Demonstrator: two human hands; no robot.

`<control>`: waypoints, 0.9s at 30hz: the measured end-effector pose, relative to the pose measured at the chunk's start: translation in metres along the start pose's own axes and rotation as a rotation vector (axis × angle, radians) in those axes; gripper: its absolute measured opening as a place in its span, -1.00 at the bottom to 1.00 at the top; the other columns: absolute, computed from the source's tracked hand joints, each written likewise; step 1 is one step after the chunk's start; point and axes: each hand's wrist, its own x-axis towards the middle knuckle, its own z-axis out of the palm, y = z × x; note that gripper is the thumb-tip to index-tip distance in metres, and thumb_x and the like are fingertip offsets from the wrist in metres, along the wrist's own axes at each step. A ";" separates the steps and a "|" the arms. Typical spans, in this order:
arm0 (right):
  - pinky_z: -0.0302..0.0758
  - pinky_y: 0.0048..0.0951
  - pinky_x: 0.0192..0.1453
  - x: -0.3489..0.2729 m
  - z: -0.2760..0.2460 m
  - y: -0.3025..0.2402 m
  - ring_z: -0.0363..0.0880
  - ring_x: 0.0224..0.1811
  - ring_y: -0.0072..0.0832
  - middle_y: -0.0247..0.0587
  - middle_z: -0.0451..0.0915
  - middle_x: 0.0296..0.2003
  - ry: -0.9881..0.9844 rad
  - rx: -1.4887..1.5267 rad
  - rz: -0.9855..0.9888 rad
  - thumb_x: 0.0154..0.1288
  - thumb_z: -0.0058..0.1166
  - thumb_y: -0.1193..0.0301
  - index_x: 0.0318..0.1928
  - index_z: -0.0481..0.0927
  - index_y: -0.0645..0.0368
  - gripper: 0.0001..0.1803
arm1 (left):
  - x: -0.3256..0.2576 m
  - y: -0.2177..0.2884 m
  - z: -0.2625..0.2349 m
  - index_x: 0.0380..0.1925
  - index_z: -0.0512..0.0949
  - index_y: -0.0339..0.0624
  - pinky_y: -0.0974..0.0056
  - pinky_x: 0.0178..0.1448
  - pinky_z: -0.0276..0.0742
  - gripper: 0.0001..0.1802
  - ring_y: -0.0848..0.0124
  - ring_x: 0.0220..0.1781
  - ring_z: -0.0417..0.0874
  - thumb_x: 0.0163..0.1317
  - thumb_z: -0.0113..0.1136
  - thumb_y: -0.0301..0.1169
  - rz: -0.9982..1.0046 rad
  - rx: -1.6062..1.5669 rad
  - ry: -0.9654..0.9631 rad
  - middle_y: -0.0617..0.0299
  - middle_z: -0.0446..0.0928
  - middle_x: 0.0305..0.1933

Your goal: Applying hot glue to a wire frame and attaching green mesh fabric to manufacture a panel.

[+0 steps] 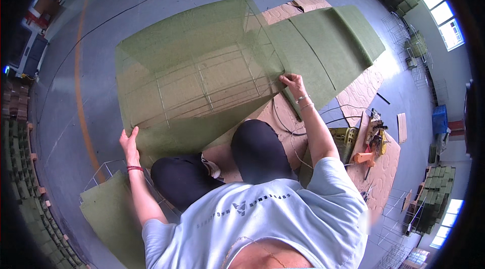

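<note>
A large box-shaped wire frame (203, 86) covered with thin, see-through green mesh fabric (177, 30) stands in front of my knees, its metal bars showing through. My left hand (130, 143) grips the mesh at the near left corner, thumb on top and the other fingers partly hidden behind it. At the near right corner, my right hand (294, 85) pinches the edge of the same fabric. Between my hands a fold of mesh hangs loosely toward my legs. Right beside the frame lies a flat green fabric sheet (316, 41) with a rolled edge.
Brown cardboard (361, 89) covers part of the grey floor. To the right are an orange-handled tool (365, 158), a yellow container (346, 140) and cables. Another green panel (108, 213) lies at lower left. Stacked green boxes (434, 193) and wire frames stand along the right side.
</note>
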 end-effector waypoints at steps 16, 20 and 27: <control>0.25 -0.65 -0.43 0.006 -0.013 0.022 0.34 -0.50 -0.71 -0.48 0.51 -0.52 -0.016 0.056 0.021 0.13 0.16 0.37 -0.39 0.60 0.28 -0.81 | -0.010 0.003 -0.014 -0.12 0.44 -0.33 0.35 0.06 0.33 -0.51 0.44 -0.12 0.50 -0.08 0.36 -0.38 -0.189 -0.228 -0.044 0.18 0.53 -0.16; 0.26 -0.67 -0.39 0.007 -0.009 0.021 0.35 -0.47 -0.75 -0.51 0.52 -0.49 -0.044 0.099 0.024 0.13 0.17 0.38 -0.36 0.61 0.23 -0.84 | -0.011 0.002 -0.020 -0.11 0.43 -0.32 0.36 0.08 0.30 -0.47 0.44 -0.12 0.49 -0.10 0.38 -0.36 -0.159 -0.215 -0.005 0.19 0.52 -0.15; 0.31 -0.68 -0.33 0.002 -0.011 0.012 0.40 -0.45 -0.74 -0.49 0.54 -0.46 -0.031 0.224 0.016 0.13 0.16 0.39 -0.37 0.60 0.22 -0.86 | -0.006 -0.004 -0.019 -0.25 0.49 -0.31 0.40 -0.03 0.34 -0.61 0.49 -0.24 0.51 -0.09 0.37 -0.40 -0.217 -0.271 -0.006 0.23 0.55 -0.28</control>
